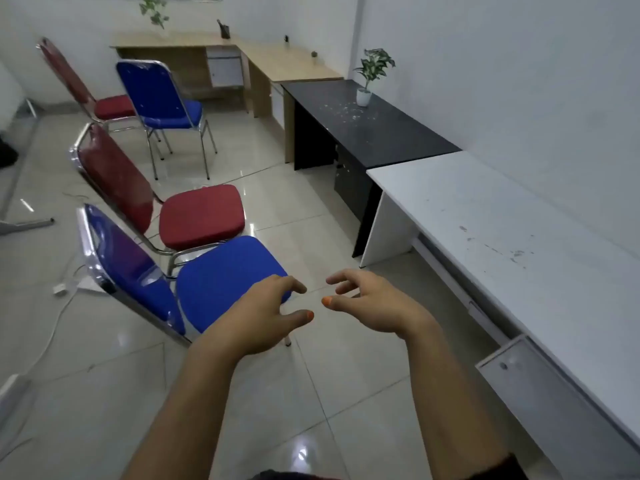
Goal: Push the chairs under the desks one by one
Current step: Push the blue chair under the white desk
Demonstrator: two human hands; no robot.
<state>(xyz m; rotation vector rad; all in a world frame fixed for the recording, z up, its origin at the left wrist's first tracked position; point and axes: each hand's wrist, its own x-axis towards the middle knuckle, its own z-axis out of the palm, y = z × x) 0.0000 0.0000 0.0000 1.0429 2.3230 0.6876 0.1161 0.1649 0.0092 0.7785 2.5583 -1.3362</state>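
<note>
four chairs stand on the tiled floor (pixel 311 393), all clear of the desks: a near blue chair (pixel 221 282), a near red chair (pixel 197 216) just behind it, a far blue chair (pixel 159 95) and a far red chair (pixel 104 102) at far left. two are blue, two red, and each has a chrome frame. three desks line the right wall: a white desk (pixel 502 220) nearest, a black desk (pixel 363 123) touching its far end, and an l-shaped wooden desk (pixel 277 60) running into the far corner. two potted plants are in view: one white-potted plant (pixel 370 77) on the black desk, one leafy plant (pixel 154 10) at the far end of the wooden desk. a dark pen holder (pixel 225 29) also sits on the wooden desk. the left hand (pixel 263 317) and right hand (pixel 370 303), two in all, are held out over the floor with fingers loosely spread and curved, grasping nothing; the left one overlaps the near blue chair's seat in view, but contact cannot be told.
</note>
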